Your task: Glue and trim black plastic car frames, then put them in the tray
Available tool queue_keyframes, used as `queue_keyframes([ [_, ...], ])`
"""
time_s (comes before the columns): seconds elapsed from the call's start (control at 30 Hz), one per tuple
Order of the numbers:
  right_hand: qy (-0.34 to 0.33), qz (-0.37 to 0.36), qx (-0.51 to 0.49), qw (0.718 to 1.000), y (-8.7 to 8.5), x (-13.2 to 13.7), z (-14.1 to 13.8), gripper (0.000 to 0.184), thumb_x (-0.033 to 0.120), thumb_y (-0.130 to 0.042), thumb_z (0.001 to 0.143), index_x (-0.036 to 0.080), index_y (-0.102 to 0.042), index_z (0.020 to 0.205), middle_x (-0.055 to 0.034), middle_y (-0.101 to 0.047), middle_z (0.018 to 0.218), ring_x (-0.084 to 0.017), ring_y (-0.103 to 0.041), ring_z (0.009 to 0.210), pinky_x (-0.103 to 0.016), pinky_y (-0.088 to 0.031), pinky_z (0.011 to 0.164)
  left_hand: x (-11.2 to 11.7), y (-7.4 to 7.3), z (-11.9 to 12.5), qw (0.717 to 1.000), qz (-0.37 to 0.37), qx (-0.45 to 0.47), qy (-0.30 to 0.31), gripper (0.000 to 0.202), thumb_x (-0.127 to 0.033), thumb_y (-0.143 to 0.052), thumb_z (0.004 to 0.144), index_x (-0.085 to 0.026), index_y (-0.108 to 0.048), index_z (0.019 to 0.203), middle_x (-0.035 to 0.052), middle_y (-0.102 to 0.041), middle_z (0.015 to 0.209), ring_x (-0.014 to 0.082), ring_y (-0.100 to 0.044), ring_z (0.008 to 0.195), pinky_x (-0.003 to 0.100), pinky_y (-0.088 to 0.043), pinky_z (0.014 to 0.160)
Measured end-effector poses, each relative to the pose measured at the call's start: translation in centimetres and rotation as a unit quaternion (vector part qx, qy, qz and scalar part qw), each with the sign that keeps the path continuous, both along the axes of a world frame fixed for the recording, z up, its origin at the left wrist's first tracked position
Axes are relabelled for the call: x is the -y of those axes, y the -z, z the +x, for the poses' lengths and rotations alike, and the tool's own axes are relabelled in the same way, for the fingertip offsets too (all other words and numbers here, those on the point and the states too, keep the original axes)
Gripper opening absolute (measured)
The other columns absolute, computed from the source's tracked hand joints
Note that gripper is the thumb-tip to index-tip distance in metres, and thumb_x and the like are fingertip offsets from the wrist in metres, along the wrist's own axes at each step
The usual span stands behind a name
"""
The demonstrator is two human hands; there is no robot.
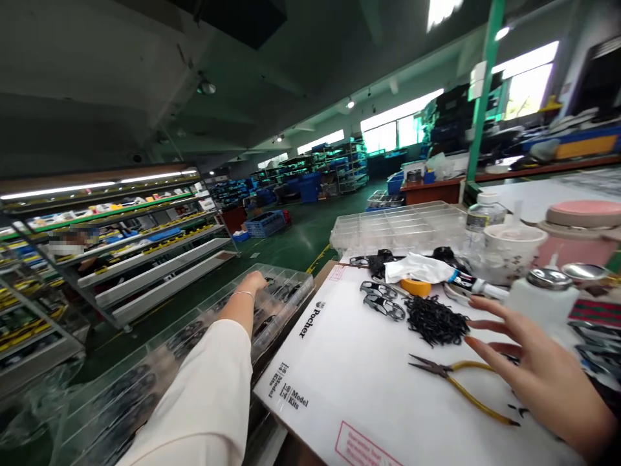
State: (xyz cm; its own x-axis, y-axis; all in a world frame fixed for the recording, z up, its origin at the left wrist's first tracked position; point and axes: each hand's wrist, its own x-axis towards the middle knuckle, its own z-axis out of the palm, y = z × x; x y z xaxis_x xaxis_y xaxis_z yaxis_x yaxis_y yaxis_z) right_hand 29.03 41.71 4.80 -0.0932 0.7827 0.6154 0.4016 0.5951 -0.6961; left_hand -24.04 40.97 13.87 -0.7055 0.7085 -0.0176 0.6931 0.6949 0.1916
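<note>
My left hand (252, 283) reaches out to the left over a clear plastic compartment tray (291, 298) holding dark parts; its fingers are hidden behind the wrist, which wears a thin bracelet. My right hand (524, 362) hovers open with fingers spread over the white board (349, 362), just above yellow-handled needle-nose pliers (456, 382). A pile of small black parts (434, 320) lies just left of its fingertips. Two grey metal pieces (381, 299) lie farther left on the board.
Behind the board stand stacked clear trays (398, 230), a roll of yellow tape (416, 287), a white cloth (420, 267), a water bottle (482, 217), a white cup (512, 249), a pink-lidded container (582, 233) and a white dispenser bottle (546, 298). Shelving racks (121, 252) line the aisle at left.
</note>
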Motion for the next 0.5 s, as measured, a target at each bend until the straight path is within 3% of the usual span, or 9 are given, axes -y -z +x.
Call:
queue_keyframes([
  [0.17, -0.037, -0.006, 0.007, 0.999, -0.2, 0.3, 0.2, 0.053, 0.049, -0.066, 0.082, 0.036, -0.054, 0.132, -0.0114, -0.060, 0.125, -0.025, -0.069, 0.093, -0.025, -0.063, 0.057, -2.7, -1.8, 2.8, 0.998, -0.042, -0.026, 0.049, 0.036, -0.034, -0.063, 0.090, -0.013, -0.058, 0.119, 0.0123, -0.058, 0.122, 0.0252, -0.058, 0.111, 0.045, -0.051, 0.094],
  [0.3, -0.049, -0.013, 0.006, 0.999, -0.7, 1.1, -0.1, 0.050, 0.039, -0.061, 0.087, 0.032, -0.049, 0.135, -0.0104, -0.054, 0.133, -0.023, -0.067, 0.097, -0.029, -0.063, 0.061, -4.7, -1.7, 7.4, 0.983, 0.000, -0.007, 0.184, 0.034, -0.033, -0.061, 0.091, -0.014, -0.059, 0.119, 0.0119, -0.056, 0.128, 0.0266, -0.055, 0.118, 0.051, -0.045, 0.101],
  [0.4, -0.062, -0.023, 0.006, 0.998, -1.2, 1.6, -0.2, 0.050, 0.029, -0.058, 0.088, 0.031, -0.047, 0.136, -0.0095, -0.050, 0.137, -0.020, -0.065, 0.098, -0.029, -0.061, 0.065, -5.4, -0.2, 12.9, 0.936, 0.034, 0.049, 0.346, 0.033, -0.025, -0.064, 0.087, -0.018, -0.063, 0.119, 0.0079, -0.060, 0.130, 0.0242, -0.054, 0.122, 0.044, -0.042, 0.107],
  [0.5, -0.074, -0.037, -0.010, 0.997, -1.8, 2.0, -0.2, 0.054, 0.021, -0.057, 0.085, 0.030, -0.045, 0.137, -0.0093, -0.047, 0.139, -0.018, -0.063, 0.099, -0.029, -0.060, 0.068, -4.9, 2.1, 18.5, 0.871, 0.060, 0.107, 0.476, 0.052, -0.016, -0.063, 0.074, -0.031, -0.064, 0.124, -0.0020, -0.061, 0.132, 0.0229, -0.052, 0.127, 0.030, -0.040, 0.108],
])
